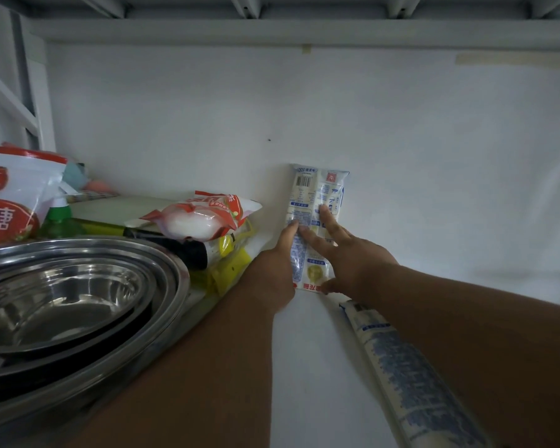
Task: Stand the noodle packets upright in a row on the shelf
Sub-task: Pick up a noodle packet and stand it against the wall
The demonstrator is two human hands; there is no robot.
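On the white shelf (pixel 434 221), both hands press a slim, glossy noodle packet (pixel 316 202).

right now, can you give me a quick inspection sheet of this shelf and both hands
surface: white shelf, dimly lit.
job's things: white-and-blue noodle packet against the white back wall, both hands on it; second white-and-blue packet lying flat under the right forearm.
clutter: nested steel bowls, red-and-white sugar bag, red-and-white pouch, green bottle, yellow packaging.
grippers: left hand and right hand, straight fingers pressing the packet.
cables: nothing seen.
surroundings: shelf underside overhead.
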